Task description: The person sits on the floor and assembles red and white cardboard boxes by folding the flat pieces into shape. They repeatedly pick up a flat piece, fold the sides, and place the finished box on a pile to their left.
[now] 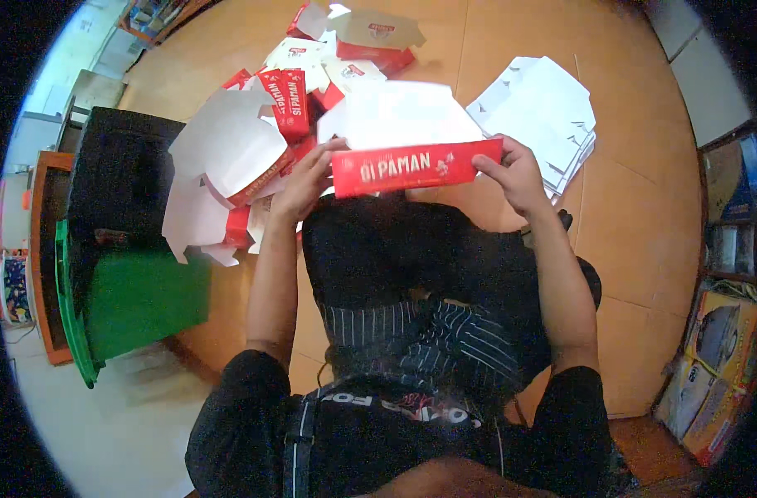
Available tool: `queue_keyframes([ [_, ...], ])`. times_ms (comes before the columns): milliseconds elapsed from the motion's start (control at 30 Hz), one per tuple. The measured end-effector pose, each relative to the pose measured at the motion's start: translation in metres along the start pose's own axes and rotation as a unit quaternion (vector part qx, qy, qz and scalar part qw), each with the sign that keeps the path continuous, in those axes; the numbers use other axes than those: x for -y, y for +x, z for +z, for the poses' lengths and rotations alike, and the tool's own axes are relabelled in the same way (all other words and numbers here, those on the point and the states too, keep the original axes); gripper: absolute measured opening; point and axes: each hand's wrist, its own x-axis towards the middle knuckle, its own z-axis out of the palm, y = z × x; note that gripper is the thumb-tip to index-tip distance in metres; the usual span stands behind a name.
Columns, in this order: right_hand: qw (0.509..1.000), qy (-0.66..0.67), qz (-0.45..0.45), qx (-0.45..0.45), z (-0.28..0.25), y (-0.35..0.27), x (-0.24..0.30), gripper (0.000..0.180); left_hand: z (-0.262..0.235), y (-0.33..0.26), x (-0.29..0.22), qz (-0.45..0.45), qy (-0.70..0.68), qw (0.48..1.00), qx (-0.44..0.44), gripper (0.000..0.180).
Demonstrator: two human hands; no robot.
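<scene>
Above my lap I hold a partly folded cardboard food box (399,116), its red printed side (445,170) facing me and its white inside open beyond. My left hand (308,183) is closed on the box's left end, with some fingers hidden behind it. At the other end, my right hand (511,173) grips the corner, thumb on the red front and fingers behind. To the right lies a stack of flat white box blanks (540,116). Left of my left hand, a loose pile of red and white folded boxes (229,145) spreads out and away from me.
An orange-tan floor (635,241) lies around me. At the left stands a green bin-like container (146,286) with a black object (121,178) behind it. Shelves with packages (718,357) line the right edge. My crossed legs (411,249) are below the box.
</scene>
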Motion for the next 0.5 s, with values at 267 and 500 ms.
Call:
queue_keyframes([
  [267, 0.973, -0.221, -0.061, 0.037, 0.058, -0.022, 0.002, 0.031, 0.083, -0.021, -0.042, 0.232, 0.412, 0.88, 0.038, 0.054],
  [500, 0.873, -0.37, -0.169, 0.269, 0.013, -0.022, -0.04, 0.041, 0.088, 0.008, -0.029, 0.021, 0.383, 0.898, 0.216, 0.021],
])
